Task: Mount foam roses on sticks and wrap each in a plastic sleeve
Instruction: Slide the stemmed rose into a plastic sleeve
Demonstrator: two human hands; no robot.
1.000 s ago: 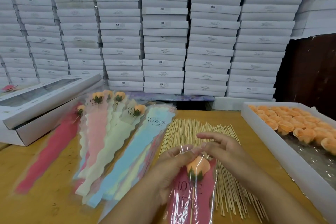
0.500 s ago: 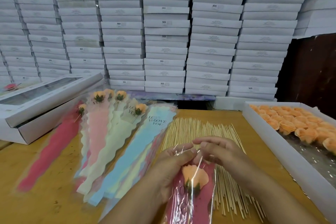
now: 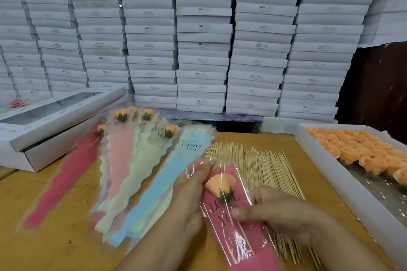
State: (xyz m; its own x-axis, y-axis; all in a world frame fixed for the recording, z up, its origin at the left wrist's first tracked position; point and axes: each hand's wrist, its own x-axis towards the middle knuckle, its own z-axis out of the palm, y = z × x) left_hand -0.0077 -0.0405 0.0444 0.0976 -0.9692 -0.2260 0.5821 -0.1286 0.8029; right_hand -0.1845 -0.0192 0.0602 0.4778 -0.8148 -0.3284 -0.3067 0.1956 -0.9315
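Note:
An orange foam rose (image 3: 221, 185) on a wooden stick sits inside a pink plastic sleeve (image 3: 240, 233) printed "LOVE YOU". My left hand (image 3: 191, 191) holds the sleeve along its left edge, fingertips at the top corner. My right hand (image 3: 273, 211) pinches the sleeve below the rose, thumb on the front. Under the sleeve lies a spread of bare wooden sticks (image 3: 262, 167). A white box of loose orange roses (image 3: 361, 152) stands at the right.
Several wrapped roses (image 3: 130, 138) and empty coloured sleeves (image 3: 154, 185) fan out on the wooden table (image 3: 55, 237) at left. Two flat white boxes (image 3: 50, 121) lie at far left. Stacked white cartons (image 3: 202, 39) wall off the back.
The rose has slid deeper into the pink sleeve. My right hand has dropped from the sleeve's top opening to pinch it below the rose; my left hand now runs along the left edge.

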